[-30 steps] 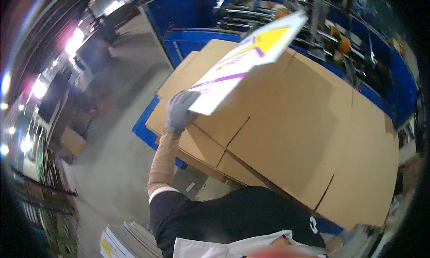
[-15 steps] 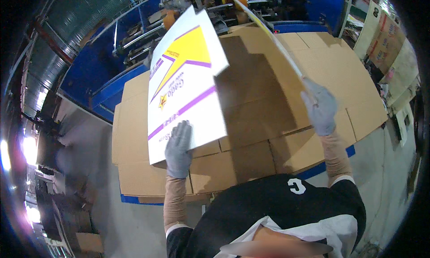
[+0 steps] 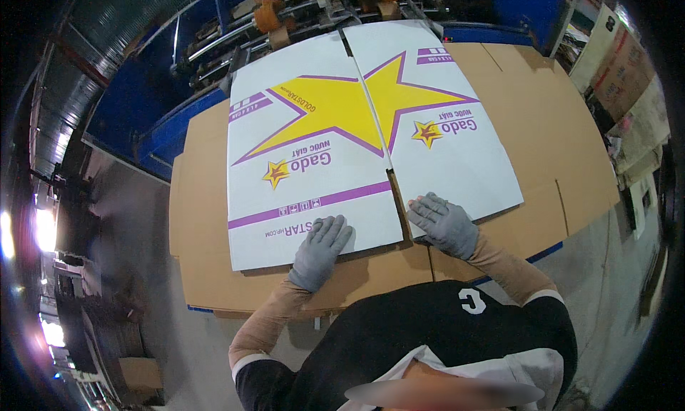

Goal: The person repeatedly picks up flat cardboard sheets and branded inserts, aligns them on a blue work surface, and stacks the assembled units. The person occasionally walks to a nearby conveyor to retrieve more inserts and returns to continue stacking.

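Observation:
A white cardboard box blank printed with purple bands and a big yellow star lies folded flat, its two panels meeting along a narrow slit. My left hand, in a grey glove, rests with fingers extended on the near edge of the left panel. My right hand, gloved alike, lies flat on the near left corner of the right panel, beside the slit. Both hands are open and pressed on the printed face. Underneath is a larger layer of plain brown cardboard, showing on both sides and along the near edge.
Beyond the cardboard stands a blue machine with metal shafts and orange rollers. Stacked boards and papers are at the right. Grey floor shows at the left, with a brown carton farther down.
The raised right panel has come down flat, and the left panel now lies flat too. My right hand has moved left and inward; my left hand has shifted slightly right.

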